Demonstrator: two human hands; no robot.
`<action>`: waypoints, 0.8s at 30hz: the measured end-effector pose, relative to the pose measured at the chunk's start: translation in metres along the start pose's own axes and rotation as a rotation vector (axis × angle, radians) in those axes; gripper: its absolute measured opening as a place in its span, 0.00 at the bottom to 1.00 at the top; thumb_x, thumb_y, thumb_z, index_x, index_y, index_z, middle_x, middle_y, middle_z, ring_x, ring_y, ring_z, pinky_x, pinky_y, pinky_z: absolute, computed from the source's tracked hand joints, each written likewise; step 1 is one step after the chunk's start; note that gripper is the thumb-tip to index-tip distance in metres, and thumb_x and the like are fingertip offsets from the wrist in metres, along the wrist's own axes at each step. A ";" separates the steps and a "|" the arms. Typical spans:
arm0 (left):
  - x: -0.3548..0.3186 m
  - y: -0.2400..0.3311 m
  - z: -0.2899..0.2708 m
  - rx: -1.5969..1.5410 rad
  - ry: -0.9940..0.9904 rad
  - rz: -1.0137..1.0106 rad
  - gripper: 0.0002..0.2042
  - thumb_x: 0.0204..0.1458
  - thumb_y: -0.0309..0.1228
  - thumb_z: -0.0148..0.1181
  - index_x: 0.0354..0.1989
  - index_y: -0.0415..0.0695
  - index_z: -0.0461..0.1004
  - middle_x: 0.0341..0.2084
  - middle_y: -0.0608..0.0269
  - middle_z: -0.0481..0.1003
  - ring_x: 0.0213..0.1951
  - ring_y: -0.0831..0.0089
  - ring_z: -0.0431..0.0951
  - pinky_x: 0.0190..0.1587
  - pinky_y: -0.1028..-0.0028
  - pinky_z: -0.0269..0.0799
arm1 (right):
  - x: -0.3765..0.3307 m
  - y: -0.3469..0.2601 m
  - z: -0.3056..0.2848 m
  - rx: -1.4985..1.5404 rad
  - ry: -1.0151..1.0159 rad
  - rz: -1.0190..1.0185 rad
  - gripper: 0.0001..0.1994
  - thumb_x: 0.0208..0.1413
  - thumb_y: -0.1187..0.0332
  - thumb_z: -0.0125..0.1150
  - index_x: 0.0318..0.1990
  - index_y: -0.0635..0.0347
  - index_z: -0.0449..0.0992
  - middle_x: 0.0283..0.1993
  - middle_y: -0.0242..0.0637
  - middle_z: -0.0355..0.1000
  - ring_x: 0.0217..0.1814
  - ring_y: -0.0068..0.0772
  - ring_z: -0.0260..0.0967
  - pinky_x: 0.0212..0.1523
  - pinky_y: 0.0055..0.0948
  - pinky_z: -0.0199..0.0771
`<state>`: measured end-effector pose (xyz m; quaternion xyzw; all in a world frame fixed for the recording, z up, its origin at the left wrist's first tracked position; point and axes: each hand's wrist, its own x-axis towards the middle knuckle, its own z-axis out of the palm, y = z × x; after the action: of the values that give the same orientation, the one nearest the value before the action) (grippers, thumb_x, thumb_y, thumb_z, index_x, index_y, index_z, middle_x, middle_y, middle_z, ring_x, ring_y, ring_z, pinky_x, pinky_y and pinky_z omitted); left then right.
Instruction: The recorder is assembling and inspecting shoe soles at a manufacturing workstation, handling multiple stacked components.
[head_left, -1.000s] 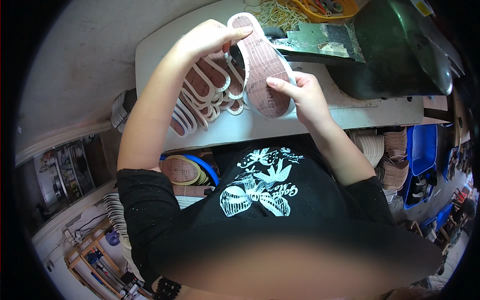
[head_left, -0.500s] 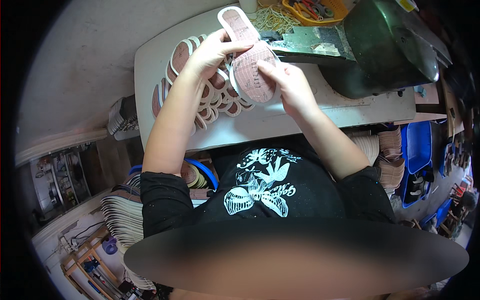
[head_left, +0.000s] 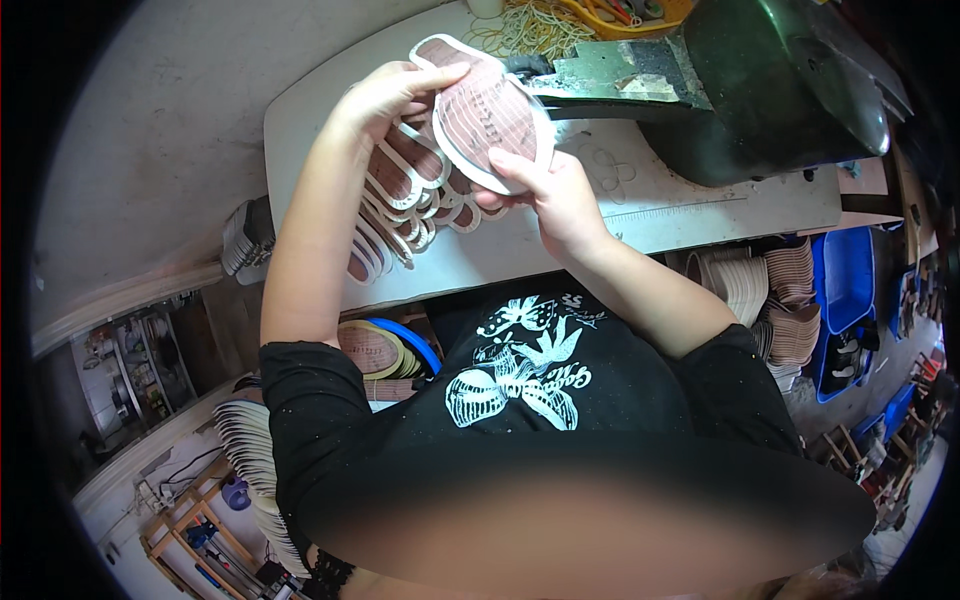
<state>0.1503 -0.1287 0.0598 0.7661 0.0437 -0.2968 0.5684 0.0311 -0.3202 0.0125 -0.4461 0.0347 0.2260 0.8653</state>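
Both my hands hold one shoe insole, brown with a white rim, tilted above the white workbench. My left hand grips its far left edge with the thumb on top. At the near edge, my right hand pinches the rim. Under the held insole lies a fanned row of several similar insoles on the bench, overlapping one another.
A dark green machine stands at the bench's right end with a metal plate jutting left. Rubber bands lie at the back. Below the bench are a blue bin with insoles, stacks of pale insoles and blue crates.
The insole has swung from upright to lying flatter between my hands. Both hands have shifted slightly left and lower over the fanned row.
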 end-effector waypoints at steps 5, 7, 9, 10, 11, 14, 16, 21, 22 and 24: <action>0.020 0.017 -0.033 0.525 0.089 -0.080 0.35 0.36 0.59 0.65 0.35 0.34 0.75 0.26 0.56 0.76 0.30 0.66 0.76 0.40 0.69 0.71 | 0.014 -0.010 0.011 0.065 0.070 0.006 0.14 0.54 0.64 0.58 0.43 0.64 0.75 0.34 0.35 0.76 0.30 0.22 0.74 0.32 0.18 0.71; 0.030 0.017 -0.044 0.697 0.147 0.099 0.32 0.40 0.56 0.65 0.37 0.35 0.74 0.26 0.59 0.75 0.31 0.70 0.75 0.39 0.72 0.70 | 0.019 -0.011 0.012 0.035 0.044 -0.014 0.15 0.55 0.64 0.57 0.44 0.65 0.74 0.36 0.35 0.76 0.30 0.22 0.74 0.33 0.18 0.71; 0.041 0.005 -0.052 1.067 0.319 0.787 0.23 0.45 0.47 0.64 0.41 0.41 0.73 0.32 0.64 0.74 0.37 0.76 0.73 0.43 0.77 0.69 | 0.022 -0.013 0.016 0.059 0.042 -0.024 0.15 0.55 0.64 0.56 0.45 0.66 0.74 0.37 0.36 0.76 0.31 0.23 0.74 0.34 0.19 0.71; 0.041 0.012 -0.044 1.060 0.316 0.791 0.23 0.45 0.47 0.64 0.41 0.41 0.73 0.32 0.64 0.74 0.37 0.76 0.73 0.43 0.77 0.69 | 0.025 -0.015 0.015 0.083 0.051 -0.042 0.16 0.56 0.64 0.55 0.46 0.67 0.73 0.39 0.37 0.76 0.32 0.24 0.74 0.35 0.20 0.71; 0.038 0.027 -0.029 0.731 -0.075 0.471 0.20 0.46 0.43 0.64 0.41 0.41 0.73 0.32 0.66 0.74 0.37 0.77 0.72 0.45 0.77 0.69 | 0.026 -0.014 0.011 0.077 0.048 -0.054 0.17 0.57 0.62 0.54 0.46 0.68 0.73 0.41 0.38 0.75 0.33 0.25 0.74 0.38 0.21 0.71; 0.046 0.037 -0.026 0.350 -0.514 0.071 0.14 0.47 0.33 0.64 0.39 0.41 0.72 0.31 0.69 0.73 0.36 0.80 0.71 0.43 0.80 0.69 | 0.029 -0.016 0.013 0.060 0.095 -0.080 0.17 0.57 0.62 0.55 0.42 0.71 0.74 0.38 0.41 0.75 0.31 0.28 0.75 0.36 0.22 0.72; 0.046 0.040 -0.033 0.496 -0.484 0.138 0.13 0.46 0.32 0.65 0.35 0.41 0.71 0.29 0.70 0.72 0.35 0.83 0.70 0.41 0.81 0.68 | 0.030 -0.016 0.009 0.014 0.058 -0.065 0.18 0.58 0.60 0.54 0.45 0.69 0.73 0.39 0.39 0.75 0.33 0.26 0.75 0.38 0.22 0.71; 0.039 0.044 -0.033 0.501 -0.466 0.142 0.12 0.48 0.35 0.63 0.32 0.41 0.69 0.27 0.72 0.71 0.32 0.85 0.68 0.36 0.82 0.66 | 0.027 -0.020 0.012 -0.048 0.015 -0.074 0.19 0.59 0.57 0.53 0.48 0.66 0.73 0.41 0.36 0.75 0.37 0.25 0.75 0.42 0.22 0.70; 0.038 0.043 -0.032 0.503 -0.465 0.142 0.12 0.48 0.35 0.63 0.32 0.41 0.69 0.27 0.72 0.71 0.32 0.85 0.68 0.36 0.82 0.66 | 0.026 -0.020 0.012 -0.021 0.026 -0.099 0.18 0.59 0.59 0.53 0.45 0.68 0.73 0.39 0.38 0.75 0.36 0.25 0.74 0.39 0.21 0.70; 0.035 0.040 -0.030 0.478 -0.459 0.155 0.12 0.49 0.36 0.62 0.32 0.42 0.69 0.26 0.72 0.71 0.32 0.85 0.68 0.36 0.82 0.66 | 0.026 -0.020 0.012 0.006 0.033 -0.126 0.18 0.59 0.61 0.53 0.43 0.71 0.74 0.37 0.40 0.75 0.34 0.25 0.74 0.37 0.21 0.71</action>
<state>0.2078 -0.1251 0.0810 0.7919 -0.2144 -0.4195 0.3884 0.0611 -0.3119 0.0279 -0.4485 0.0215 0.1638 0.8784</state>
